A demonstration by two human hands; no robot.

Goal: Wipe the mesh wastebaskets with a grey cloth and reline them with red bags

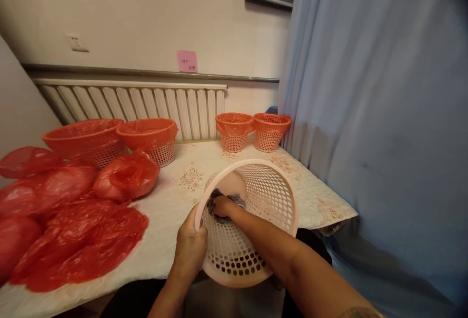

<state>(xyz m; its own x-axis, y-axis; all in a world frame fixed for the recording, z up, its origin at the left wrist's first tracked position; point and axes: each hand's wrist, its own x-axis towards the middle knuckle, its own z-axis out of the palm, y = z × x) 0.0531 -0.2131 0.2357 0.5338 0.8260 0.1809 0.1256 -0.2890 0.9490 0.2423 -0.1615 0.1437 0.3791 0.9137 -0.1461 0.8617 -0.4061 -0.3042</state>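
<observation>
A pale pink perforated plastic basket [292, 196] is tilted on its side at the table's front edge, its mouth facing me. My left hand [192, 242] grips the rim on the left side, thumb over the edge. Reaching inside, my right hand [222, 206] is closed on a dark grey cloth [237, 200] and presses it against the inner wall near the bottom. Part of the cloth is hidden under the hand.
Red plastic bags [84, 240] lie heaped on the left of the floral-covered table [164, 230]. Several baskets lined with red bags [234, 137] stand along the back, by a white radiator [146, 106]. A blue curtain [376, 128] hangs at the right.
</observation>
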